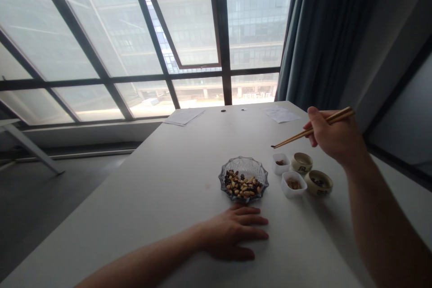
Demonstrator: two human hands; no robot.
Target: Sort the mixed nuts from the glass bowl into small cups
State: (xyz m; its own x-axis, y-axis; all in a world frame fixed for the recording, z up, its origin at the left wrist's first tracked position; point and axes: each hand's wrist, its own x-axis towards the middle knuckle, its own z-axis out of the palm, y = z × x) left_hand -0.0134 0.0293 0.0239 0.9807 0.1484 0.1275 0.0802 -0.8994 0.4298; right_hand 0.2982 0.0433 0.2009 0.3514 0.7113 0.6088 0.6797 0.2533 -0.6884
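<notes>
My right hand [326, 132] is closed around a pair of wooden chopsticks [297, 136]. A small dark piece [272, 146], too small to name, is pinched at their tips, above the table and left of the small cups. Flat on the table lies my left hand [238, 231], fingers spread, just in front of a clear glass bowl [259, 168]. Mixed nuts and dark pieces [243, 186] fill the bowl's front half. To the bowl's right stand two white plastic cups [281, 168] [289, 192] with brownish bits inside, and two beige ceramic cups [303, 168] [320, 191]; the nearer one holds dark pieces.
Everything stands on a long white table [162, 189]. Paper sheets [185, 117] lie at its far left, more papers [281, 114] at the far right. Behind it are large windows [189, 18] and a dark curtain [313, 40]. Another table's leg [37, 150] shows at left.
</notes>
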